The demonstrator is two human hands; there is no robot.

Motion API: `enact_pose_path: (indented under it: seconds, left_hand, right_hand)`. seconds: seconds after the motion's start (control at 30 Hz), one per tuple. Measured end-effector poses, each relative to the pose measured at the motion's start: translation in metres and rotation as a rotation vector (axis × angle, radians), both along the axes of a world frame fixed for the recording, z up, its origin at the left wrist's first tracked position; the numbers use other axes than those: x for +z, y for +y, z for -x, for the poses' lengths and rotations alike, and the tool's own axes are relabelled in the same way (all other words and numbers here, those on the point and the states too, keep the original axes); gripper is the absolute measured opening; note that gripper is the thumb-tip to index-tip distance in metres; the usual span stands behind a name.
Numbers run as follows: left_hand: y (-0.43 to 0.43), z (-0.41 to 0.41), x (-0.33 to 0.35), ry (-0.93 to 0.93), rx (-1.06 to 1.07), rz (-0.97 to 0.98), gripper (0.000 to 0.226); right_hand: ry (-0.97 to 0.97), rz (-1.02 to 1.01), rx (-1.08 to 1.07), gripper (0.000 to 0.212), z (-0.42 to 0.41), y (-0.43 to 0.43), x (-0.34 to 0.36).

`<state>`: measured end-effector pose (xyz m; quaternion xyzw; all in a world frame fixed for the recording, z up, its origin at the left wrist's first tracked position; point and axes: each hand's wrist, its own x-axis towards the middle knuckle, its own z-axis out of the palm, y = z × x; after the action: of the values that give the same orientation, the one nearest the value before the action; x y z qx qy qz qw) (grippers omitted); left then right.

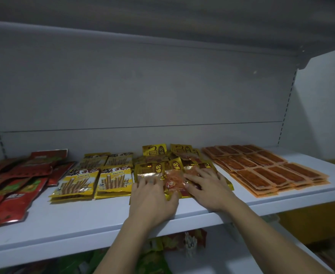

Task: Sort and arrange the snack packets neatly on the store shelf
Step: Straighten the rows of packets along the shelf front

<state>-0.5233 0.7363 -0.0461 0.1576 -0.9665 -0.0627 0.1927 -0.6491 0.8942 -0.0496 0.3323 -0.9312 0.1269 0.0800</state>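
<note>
A loose pile of gold-and-orange snack packets (174, 167) lies in the middle of the white shelf (83, 218). My left hand (152, 196) rests flat on the pile's front left, fingers spread over a gold packet. My right hand (206, 186) presses flat on the pile's front right. Between the two hands shows a clear packet with an orange snack (171, 181). Both hands' fingers lie fairly straight on the packets.
Yellow wafer-roll packets (95, 175) sit in neat stacks left of the pile. Red packets (14, 180) lie jumbled at the far left. Flat orange strip packets (265, 169) are laid in rows on the right. More snack bags (152, 260) show on the shelf below.
</note>
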Motion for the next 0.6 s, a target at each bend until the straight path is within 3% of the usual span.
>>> enact_pose_path:
  seconds: [0.1, 0.27, 0.4, 0.6]
  left_hand:
    - [-0.007, -0.004, -0.001, -0.008, -0.088, 0.01, 0.062]
    - [-0.013, -0.009, 0.001, 0.07, -0.214, -0.297, 0.07]
    - [-0.008, -0.008, -0.006, 0.021, -0.224, -0.079, 0.071]
    - [-0.009, 0.0, -0.009, -0.109, -0.17, -0.028, 0.063]
  right_hand:
    - [-0.004, -0.01, -0.001, 0.055, 0.0, 0.0, -0.001]
    - [-0.002, -0.015, 0.0, 0.055, 0.002, -0.001, -0.001]
    - [0.001, -0.023, 0.004, 0.055, 0.002, -0.001, -0.002]
    - [0.004, -0.029, 0.005, 0.058, 0.0, -0.002, -0.001]
